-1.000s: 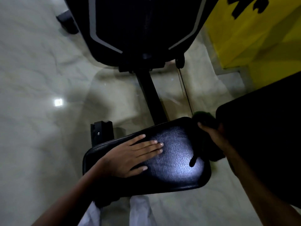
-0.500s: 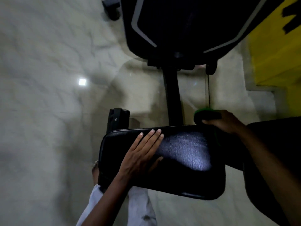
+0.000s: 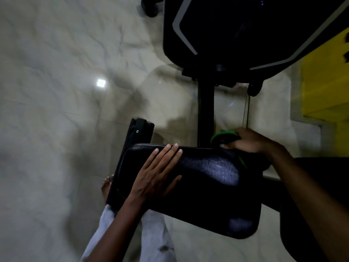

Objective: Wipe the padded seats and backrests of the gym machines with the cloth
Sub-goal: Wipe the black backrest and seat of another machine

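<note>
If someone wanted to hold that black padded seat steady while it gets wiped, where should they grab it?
Probably the seat's left end, reached from the near side. The pad is broad and flat, so a spread palm pressing down suits it, as the left hand does, fingers reaching the far edge. That keeps clear of the cloth in the right hand at the far right corner.

Floor: pale marbled tile, glossy, with one small square light reflection at left centre. Standing on it: black machine post rising to the padded seat; black bracket foot just left of the post; dark caster at the top edge; yellow block at right; one bare foot partly hidden beneath the seat's left end.
</note>
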Available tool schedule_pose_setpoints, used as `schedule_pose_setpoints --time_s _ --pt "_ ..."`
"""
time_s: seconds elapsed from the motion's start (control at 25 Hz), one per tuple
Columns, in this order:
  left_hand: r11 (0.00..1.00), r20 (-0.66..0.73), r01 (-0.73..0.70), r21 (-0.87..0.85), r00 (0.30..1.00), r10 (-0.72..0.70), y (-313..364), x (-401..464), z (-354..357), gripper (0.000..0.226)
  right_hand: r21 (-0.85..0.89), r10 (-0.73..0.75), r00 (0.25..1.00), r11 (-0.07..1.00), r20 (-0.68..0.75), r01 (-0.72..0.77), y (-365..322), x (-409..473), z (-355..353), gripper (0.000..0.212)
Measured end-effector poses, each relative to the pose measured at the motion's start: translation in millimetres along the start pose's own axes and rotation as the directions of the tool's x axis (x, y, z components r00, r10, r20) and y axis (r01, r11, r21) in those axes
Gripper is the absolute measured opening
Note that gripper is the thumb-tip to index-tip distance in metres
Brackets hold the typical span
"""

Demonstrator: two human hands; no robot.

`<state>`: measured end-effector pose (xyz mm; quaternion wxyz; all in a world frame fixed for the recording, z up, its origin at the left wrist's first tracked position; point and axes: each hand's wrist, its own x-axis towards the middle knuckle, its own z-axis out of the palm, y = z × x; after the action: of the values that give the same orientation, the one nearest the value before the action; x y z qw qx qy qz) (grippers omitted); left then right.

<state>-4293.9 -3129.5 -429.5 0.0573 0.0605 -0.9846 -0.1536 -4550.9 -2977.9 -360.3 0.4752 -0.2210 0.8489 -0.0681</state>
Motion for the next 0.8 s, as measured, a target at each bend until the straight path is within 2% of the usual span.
schedule_pose_setpoints --time_s 0.08,0.16,0.24,0.32,0.4,0.52,0.64,0.8 --pt "0.999 -0.004 0.051 0.004 0.999 -0.051 -8.3 -5.6 -2.8 0.057 -0.061 -0.117 0.992 0.991 0.04 0.12 -27.0 18.7 16.2 0.031" --pt "0.996 0.005 0.089 0.0 0.996 -0.089 -18.1 -10.7 -7.2 0.057 -0.069 -0.175 0.983 0.982 0.051 0.178 -43.1 26.0 21.6 0.029" --pt "0.997 0.027 0.072 0.017 0.997 -0.073 -27.6 -13.8 -10.4 0.058 0.009 -0.174 0.979 0.985 0.105 0.174 -42.5 20.6 13.2 0.019" --pt "0.998 0.051 0.052 0.022 0.997 -0.053 -31.0 -15.5 -11.3 0.059 0.076 -0.132 0.98 0.99 0.151 0.121 -37.1 10.7 2.3 0.019" --pt "0.998 0.041 0.067 0.01 0.997 -0.067 -30.1 -15.1 -10.5 0.061 0.038 -0.107 0.985 0.994 0.137 0.102 -42.2 13.9 5.2 0.019" --pt "0.992 0.01 0.124 -0.037 0.992 -0.124 -29.6 -17.6 -10.4 0.068 -0.045 -0.183 0.977 0.981 0.104 0.189 -73.9 35.4 35.4 0.025" --pt "0.986 0.014 0.168 -0.021 0.986 -0.167 -28.9 -16.8 -12.2 0.072 0.001 -0.25 0.961 0.968 0.116 0.251 -95.6 42.6 45.6 0.02" --pt "0.98 0.026 0.197 0.018 0.98 -0.198 -28.7 -18.0 -13.2 0.074 0.052 -0.206 0.965 0.978 0.164 0.2 -72.8 38.5 25.5 0.022"
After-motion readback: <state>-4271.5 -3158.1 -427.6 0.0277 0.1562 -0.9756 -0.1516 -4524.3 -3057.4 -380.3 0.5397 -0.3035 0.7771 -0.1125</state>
